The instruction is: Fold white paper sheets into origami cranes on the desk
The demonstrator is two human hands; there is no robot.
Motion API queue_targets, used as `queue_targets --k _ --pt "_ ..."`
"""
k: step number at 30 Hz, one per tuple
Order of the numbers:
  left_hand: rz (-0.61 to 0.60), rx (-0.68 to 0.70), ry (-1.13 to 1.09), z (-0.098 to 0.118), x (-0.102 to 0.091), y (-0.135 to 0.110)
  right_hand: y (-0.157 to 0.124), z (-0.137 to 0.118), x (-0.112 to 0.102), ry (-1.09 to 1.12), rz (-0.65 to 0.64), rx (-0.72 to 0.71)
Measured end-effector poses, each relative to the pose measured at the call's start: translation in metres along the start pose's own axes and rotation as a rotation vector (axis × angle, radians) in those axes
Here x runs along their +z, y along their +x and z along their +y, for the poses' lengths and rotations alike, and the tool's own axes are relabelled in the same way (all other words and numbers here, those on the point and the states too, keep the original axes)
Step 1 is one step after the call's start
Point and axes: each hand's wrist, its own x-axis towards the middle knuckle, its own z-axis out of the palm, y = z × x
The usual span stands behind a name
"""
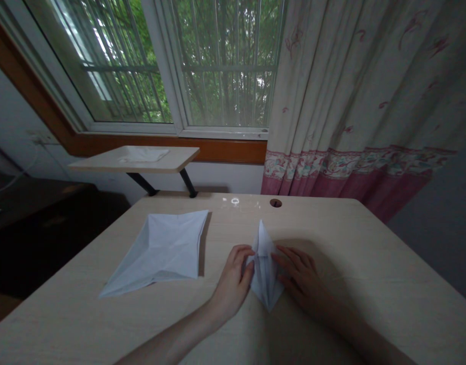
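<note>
A small folded white paper (265,268), kite-shaped with a raised point at its far end, lies on the light wooden table (350,263). My left hand (235,279) rests against its left edge, fingers curled and pressing the fold. My right hand (299,276) lies on its right edge with fingers pressed flat on the paper. A larger creased white sheet (162,251), partly folded, lies to the left of my hands, apart from them.
A round cable hole (276,203) sits near the table's far edge. A small raised shelf (141,159) with a white sheet stands behind the table under the window. A curtain (369,101) hangs at the right. A dark cabinet (38,223) is on the left.
</note>
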Motion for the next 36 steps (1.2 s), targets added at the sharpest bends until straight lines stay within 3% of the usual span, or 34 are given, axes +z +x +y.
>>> queue_targets --k 12,25,31,36 --pt "-0.052 0.023 0.176 -0.011 0.003 -0.003 0.001 0.002 0.001 0.001 -0.092 -0.032" --pt "-0.054 -0.007 0.14 -0.005 -0.002 0.0 0.001 -0.001 -0.003 0.066 -0.05 -0.042" --pt "-0.037 -0.086 0.115 -0.002 -0.001 -0.001 0.001 -0.001 -0.005 0.103 -0.033 -0.047" --pt "-0.103 -0.017 0.204 -0.001 -0.001 0.001 0.001 -0.002 -0.005 0.12 -0.027 -0.038"
